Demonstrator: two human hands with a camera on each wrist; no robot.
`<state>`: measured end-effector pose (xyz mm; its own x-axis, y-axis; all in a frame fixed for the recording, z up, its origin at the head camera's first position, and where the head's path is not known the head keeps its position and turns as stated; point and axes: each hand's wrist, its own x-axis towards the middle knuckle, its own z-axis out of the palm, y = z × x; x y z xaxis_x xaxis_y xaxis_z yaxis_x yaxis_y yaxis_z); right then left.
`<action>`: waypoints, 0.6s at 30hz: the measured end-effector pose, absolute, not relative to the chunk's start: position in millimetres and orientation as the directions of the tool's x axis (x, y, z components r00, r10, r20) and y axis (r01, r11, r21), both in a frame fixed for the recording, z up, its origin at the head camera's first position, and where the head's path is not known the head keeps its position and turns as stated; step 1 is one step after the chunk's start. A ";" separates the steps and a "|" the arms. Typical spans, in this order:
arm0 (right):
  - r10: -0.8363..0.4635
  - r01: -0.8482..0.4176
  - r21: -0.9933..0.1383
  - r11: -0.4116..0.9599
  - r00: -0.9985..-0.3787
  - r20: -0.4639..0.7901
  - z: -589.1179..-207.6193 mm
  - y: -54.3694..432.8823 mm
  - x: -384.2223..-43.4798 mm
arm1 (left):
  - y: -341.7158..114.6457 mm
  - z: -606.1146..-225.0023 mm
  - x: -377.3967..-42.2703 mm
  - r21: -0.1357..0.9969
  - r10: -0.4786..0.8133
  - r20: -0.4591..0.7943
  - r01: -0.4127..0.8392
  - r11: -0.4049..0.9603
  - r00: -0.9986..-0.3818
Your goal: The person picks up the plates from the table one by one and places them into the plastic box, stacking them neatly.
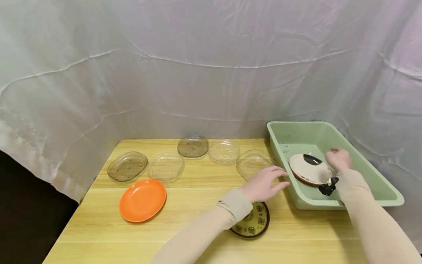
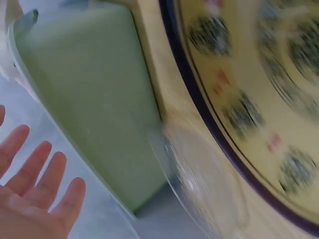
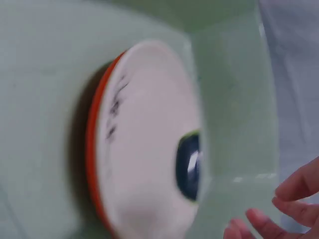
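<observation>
My left hand (image 1: pixel 265 183) hovers beside the left rim of a green plastic tub (image 1: pixel 333 202), fingers spread and holding nothing. In the left wrist view the same hand (image 2: pixel 40 199) shows straight, parted fingers. Above the tub's inside is my right hand (image 1: pixel 339 160), with loosely bent fingers (image 3: pixel 259 219) and nothing in them. Just left of it, a white plate with a dark patch (image 1: pixel 310 170) lies in the tub on top of an orange-red one (image 3: pixel 92 144). Under my left wrist, a yellow patterned plate with a dark rim (image 1: pixel 252 229) rests on the table, partly hidden.
An orange plate (image 1: pixel 143 200) lies at the left of the wooden table (image 1: pixel 108 234). Several clear or smoky glass plates stand along the back, among them a brownish one (image 1: pixel 127 167) and a clear one (image 1: pixel 252 163) near the tub. Grey cloth (image 1: pixel 197 91) hangs behind.
</observation>
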<state>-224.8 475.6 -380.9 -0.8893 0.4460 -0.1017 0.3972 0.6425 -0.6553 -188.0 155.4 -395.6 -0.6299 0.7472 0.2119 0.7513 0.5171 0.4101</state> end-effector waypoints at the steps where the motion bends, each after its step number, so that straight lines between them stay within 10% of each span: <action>1: 0.454 0.380 -0.673 0.635 -0.888 -0.073 -376.6 471.3 -225.3 | 150.4 -395.5 -190.8 0.430 0.731 0.219 0.736 0.523 -0.647; 18: 0.198 -0.139 -0.759 0.636 -0.921 0.335 -311.5 362.1 -198.0 | 85.8 -418.4 -216.5 0.527 0.534 0.115 0.507 0.682 -0.838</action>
